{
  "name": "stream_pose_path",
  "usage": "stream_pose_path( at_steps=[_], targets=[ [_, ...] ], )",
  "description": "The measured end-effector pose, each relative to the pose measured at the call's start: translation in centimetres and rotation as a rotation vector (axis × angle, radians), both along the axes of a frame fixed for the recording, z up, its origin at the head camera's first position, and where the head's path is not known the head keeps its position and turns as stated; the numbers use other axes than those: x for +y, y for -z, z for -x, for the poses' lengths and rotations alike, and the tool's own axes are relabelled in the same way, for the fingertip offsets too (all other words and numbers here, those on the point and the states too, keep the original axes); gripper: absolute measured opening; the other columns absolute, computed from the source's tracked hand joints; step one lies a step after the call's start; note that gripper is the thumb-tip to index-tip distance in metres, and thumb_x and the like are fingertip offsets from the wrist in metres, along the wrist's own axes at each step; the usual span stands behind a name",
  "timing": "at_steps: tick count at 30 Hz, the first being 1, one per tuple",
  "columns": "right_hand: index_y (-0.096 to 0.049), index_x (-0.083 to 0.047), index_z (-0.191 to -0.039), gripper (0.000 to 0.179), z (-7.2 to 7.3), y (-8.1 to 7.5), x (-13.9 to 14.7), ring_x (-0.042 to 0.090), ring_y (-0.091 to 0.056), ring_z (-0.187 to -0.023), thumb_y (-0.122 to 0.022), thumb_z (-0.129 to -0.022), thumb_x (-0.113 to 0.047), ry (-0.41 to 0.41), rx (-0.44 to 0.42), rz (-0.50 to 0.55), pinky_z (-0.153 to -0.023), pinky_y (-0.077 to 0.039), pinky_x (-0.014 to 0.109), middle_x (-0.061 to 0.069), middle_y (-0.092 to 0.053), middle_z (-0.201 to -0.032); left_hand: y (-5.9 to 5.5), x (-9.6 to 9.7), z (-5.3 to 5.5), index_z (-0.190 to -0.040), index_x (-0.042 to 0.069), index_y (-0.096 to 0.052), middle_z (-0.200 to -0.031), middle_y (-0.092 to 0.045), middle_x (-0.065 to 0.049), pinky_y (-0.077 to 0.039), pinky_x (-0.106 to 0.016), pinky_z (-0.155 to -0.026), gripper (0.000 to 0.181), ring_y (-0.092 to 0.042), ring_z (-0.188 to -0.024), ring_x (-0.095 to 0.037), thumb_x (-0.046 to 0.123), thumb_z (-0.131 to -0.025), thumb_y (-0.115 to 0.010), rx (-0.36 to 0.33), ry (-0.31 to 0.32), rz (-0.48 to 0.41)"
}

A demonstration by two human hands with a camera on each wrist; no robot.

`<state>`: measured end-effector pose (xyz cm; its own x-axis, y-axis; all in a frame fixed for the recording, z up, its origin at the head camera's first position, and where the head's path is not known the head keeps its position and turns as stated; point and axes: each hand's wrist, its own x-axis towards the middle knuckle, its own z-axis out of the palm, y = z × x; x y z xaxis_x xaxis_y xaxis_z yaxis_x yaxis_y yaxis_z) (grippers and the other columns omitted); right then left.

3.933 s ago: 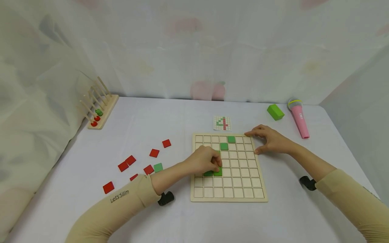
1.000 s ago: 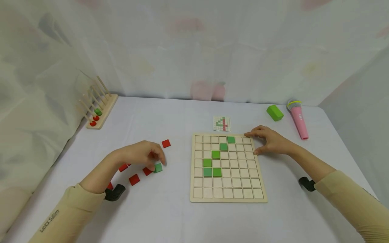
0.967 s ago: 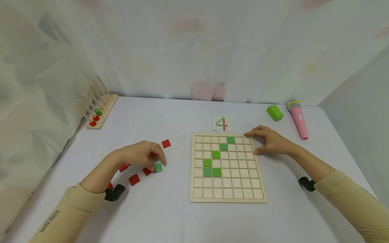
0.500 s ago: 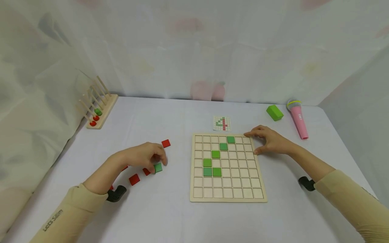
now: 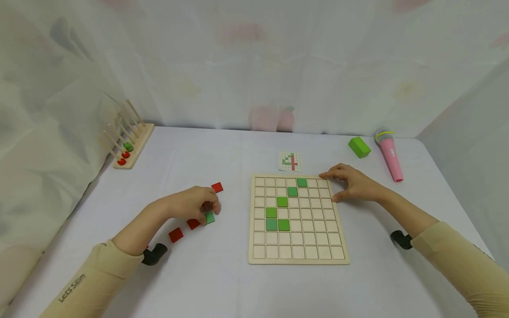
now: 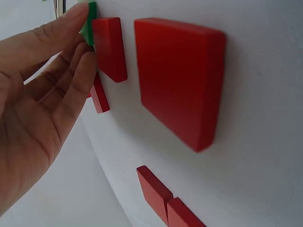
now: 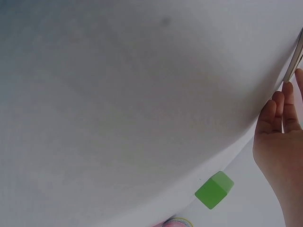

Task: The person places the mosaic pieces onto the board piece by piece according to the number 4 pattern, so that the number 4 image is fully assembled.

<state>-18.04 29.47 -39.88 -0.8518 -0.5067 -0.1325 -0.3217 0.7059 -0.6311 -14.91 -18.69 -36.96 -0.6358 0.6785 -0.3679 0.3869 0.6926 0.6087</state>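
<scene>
On the left of the table, my left hand (image 5: 195,204) pinches a green square tile (image 5: 209,217) between thumb and fingers. The left wrist view shows the same green tile (image 6: 89,23) at the thumb's tip. Red tiles (image 5: 176,235) lie around and under this hand; some are covered by the hand and forearm. A pale wooden grid board (image 5: 300,260) lies in the middle, with several green tiles (image 5: 283,225) set in its cells. My right hand (image 5: 355,183) rests at the board's top right corner, thumb on the right edge, fingers at the top edge.
Behind the board lies a small card (image 5: 290,161) with a green and red 4 on a grid. A green block (image 5: 359,147) and a pink microphone (image 5: 390,154) lie at the back right. A wooden peg stand (image 5: 137,148) with red and green beads stands back left.
The left hand has left the board, where a green tile now sits, and gone to the loose tiles. Its green tile has just shifted slightly right. The right hand has stayed put.
</scene>
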Motion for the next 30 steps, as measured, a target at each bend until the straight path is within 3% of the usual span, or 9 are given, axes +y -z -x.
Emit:
stream_pose_path(
  at_steps=[12,21,30],
  targets=[
    [-0.061,-0.017,-0.135,0.072,0.0,0.1,0.0,0.019,-0.045,-0.121,-0.088,-0.070,-0.029,0.005,-0.002,-0.002,-0.100,-0.036,0.037,0.007,-0.053,-0.129,0.3,0.8,0.1,-0.085,0.015,-0.065,-0.092,-0.058,0.001,-0.052,-0.019,-0.075,0.020,-0.056,-0.082,-0.011,0.004,-0.079,-0.080,0.041,-0.019,0.042],
    [-0.061,-0.017,-0.135,0.072,0.0,0.1,0.1,0.020,-0.045,-0.121,-0.088,-0.070,-0.029,0.003,0.000,0.003,-0.100,-0.036,0.037,0.008,-0.054,-0.129,0.2,1.6,-0.1,-0.081,0.017,-0.062,-0.079,-0.060,0.006,-0.051,-0.021,-0.070,0.022,-0.056,-0.076,-0.009,0.006,-0.077,-0.081,0.058,-0.017,0.044],
    [-0.061,-0.016,-0.135,0.072,0.1,0.1,0.0,0.018,-0.045,-0.121,-0.089,-0.069,-0.028,0.001,0.004,0.006,-0.100,-0.036,0.035,0.007,-0.054,-0.129,0.4,2.1,0.2,-0.081,0.016,-0.064,-0.077,-0.062,0.006,-0.051,-0.021,-0.069,0.019,-0.057,-0.074,-0.009,0.009,-0.077,-0.082,0.019,-0.029,-0.003]
  ],
)
